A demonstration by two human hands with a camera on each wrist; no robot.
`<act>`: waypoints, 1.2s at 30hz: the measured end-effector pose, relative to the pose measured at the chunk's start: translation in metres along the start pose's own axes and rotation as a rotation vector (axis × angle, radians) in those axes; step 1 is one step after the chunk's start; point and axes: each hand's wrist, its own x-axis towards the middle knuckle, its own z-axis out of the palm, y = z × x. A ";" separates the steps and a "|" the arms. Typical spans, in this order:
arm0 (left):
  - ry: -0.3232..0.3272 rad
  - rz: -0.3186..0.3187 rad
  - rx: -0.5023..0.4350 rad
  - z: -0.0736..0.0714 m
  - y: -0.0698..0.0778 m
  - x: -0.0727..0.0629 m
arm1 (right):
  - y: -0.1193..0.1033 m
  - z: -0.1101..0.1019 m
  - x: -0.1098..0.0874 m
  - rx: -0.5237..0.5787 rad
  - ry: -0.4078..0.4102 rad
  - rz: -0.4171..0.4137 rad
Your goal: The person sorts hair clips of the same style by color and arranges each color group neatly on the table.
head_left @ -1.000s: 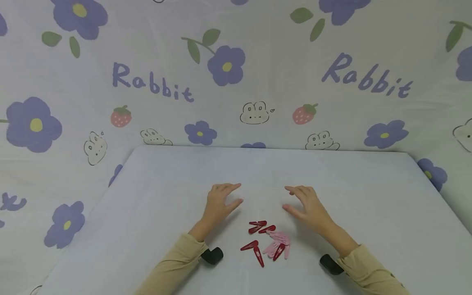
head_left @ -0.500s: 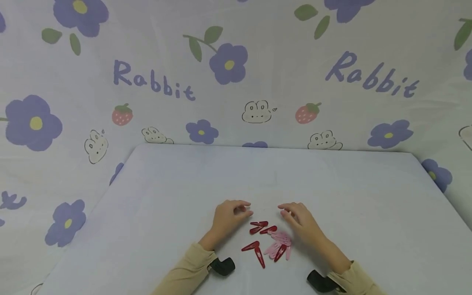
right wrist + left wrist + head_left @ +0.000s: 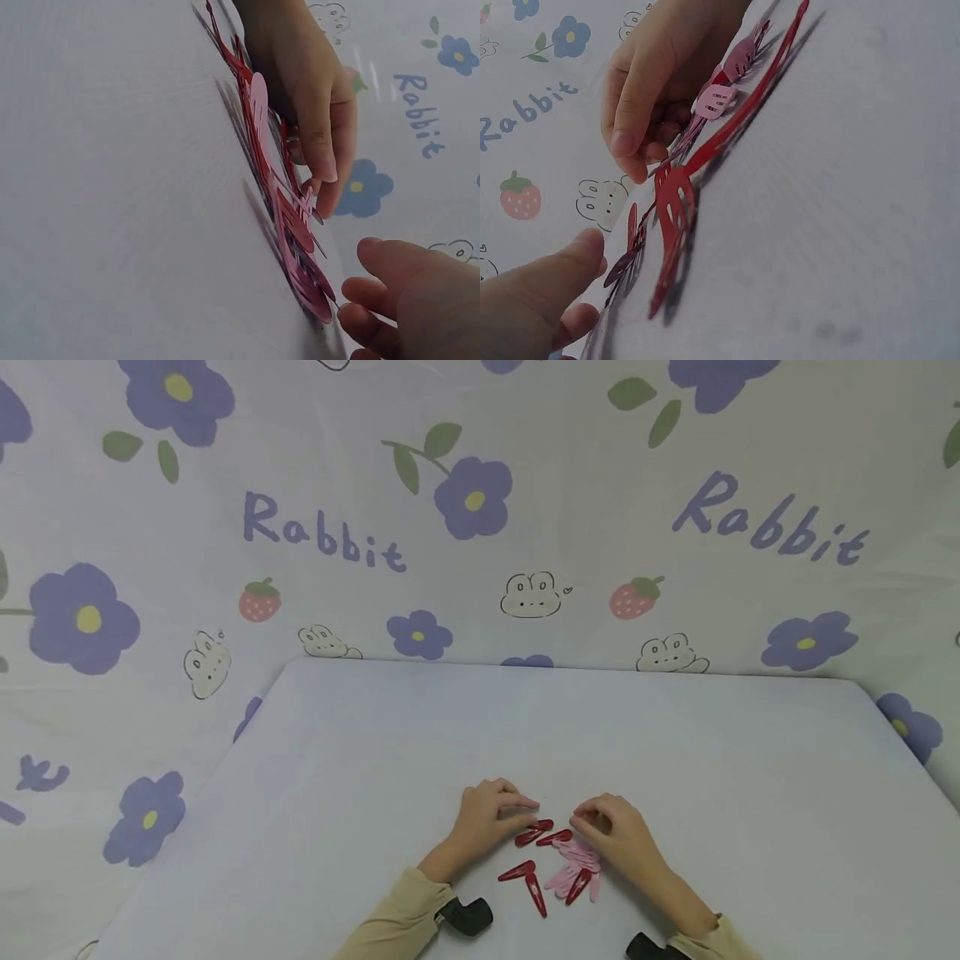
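While the left hand (image 3: pixel 487 817) reaches in over the white table (image 3: pixel 360 752) from the left, its thumb and fingers parted and with no clip visibly gripped, its thumb tip comes right up to the far red hair clips (image 3: pixel 528 838); whether they touch, I cannot tell. Across from it, the right hand (image 3: pixel 617 837) has its fingers loosely bent, a gap left between them and the thumb, and no clip shows in its grasp. Just beside it, to the left, lies a fanned pile of pink hair clips (image 3: pixel 573 853), with one red clip (image 3: pixel 579 887) on its near part. Farther left and near, two more red clips (image 3: pixel 536 895) meet end to end at an angle. Both arms wear beige sleeves (image 3: pixel 401 914) and black wrist cameras (image 3: pixel 471 917). Beyond the far edge hangs a flowered cloth (image 3: pixel 330 452) lettered "Rabbit".
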 end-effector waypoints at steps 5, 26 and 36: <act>-0.046 0.088 -0.010 -0.002 0.000 0.000 | -0.003 0.008 -0.003 -0.014 -0.022 -0.007; -0.167 0.038 0.025 0.002 0.001 -0.003 | -0.007 0.009 -0.011 -0.009 -0.055 0.035; -0.106 -0.001 -0.050 0.001 0.005 0.000 | -0.011 0.005 -0.009 0.063 -0.053 0.040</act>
